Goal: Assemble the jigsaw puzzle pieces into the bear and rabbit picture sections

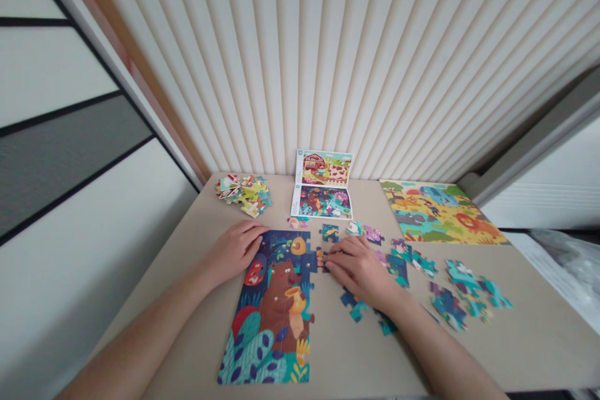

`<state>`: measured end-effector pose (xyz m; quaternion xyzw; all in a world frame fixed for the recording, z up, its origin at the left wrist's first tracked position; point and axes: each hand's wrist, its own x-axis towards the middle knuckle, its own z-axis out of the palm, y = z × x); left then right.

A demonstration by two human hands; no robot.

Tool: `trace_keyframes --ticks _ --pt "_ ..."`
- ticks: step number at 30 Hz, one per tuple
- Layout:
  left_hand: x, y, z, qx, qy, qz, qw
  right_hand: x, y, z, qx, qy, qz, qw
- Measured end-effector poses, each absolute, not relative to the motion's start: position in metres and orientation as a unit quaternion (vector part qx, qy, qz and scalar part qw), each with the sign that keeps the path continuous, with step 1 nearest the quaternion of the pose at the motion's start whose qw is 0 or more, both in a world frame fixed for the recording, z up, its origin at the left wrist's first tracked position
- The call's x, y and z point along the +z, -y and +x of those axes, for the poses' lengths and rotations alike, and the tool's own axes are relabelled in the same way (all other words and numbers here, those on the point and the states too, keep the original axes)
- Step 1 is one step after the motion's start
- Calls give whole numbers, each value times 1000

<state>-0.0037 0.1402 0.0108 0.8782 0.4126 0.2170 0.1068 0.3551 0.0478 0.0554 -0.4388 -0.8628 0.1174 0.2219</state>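
Observation:
A partly joined jigsaw (276, 306) showing a brown bear lies flat on the beige table (347, 350). My left hand (237, 251) rests at its top left corner, fingers together on the edge; whether anything is under them is hidden. My right hand (356, 264) has its fingertips on a small dark piece with an orange figure (321, 257), close to the jigsaw's upper right edge. Several loose pieces lie around my right hand, among them a dark blue one (330, 232) above it and a purple one (373, 235).
A folded picture leaflet (322, 201) leans at the back by the pleated blind. Mixed pieces (246, 192) are piled at the back left. A finished animal puzzle (440, 212) lies at the back right, and more loose pieces (462, 275) lie to the right.

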Motion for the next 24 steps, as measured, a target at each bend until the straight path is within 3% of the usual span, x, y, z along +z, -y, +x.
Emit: trace_keyframes --ticks 9,24 --pt "10 -140 -5 219 -409 879 112 45 -63 402 31 749 -574 330" --pt "13 -138 -3 213 -409 880 111 32 -70 377 90 798 -543 248"
